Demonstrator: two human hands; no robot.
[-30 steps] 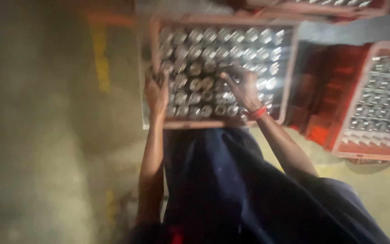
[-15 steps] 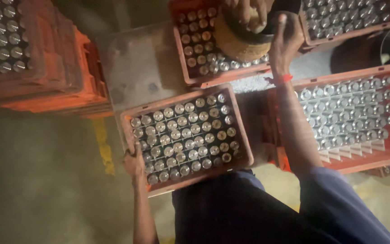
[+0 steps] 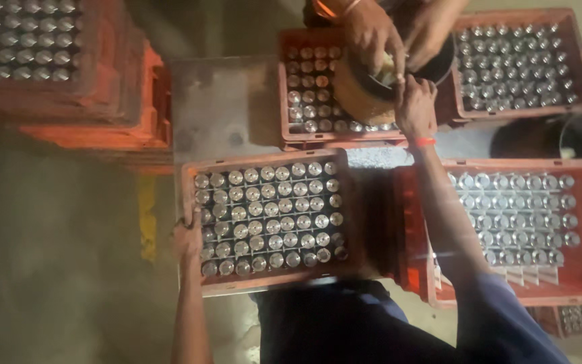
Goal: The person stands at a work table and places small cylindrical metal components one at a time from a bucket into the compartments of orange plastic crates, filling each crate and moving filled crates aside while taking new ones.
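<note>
one hand on the crate, one reaching far
left hand (image 3: 188, 237) grips the left rim of the near bottle crate (image 3: 264, 286); right hand (image 3: 413, 108), fingers curled, meets another person's hands (image 3: 372, 34) over a round woven basket (image 3: 358, 94). held one-sided, the crate could tip.

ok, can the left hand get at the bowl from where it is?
Probably not as things stand: the left hand grips the near crate at its left rim, and the bowl sits beyond it, by the right hand.
</note>
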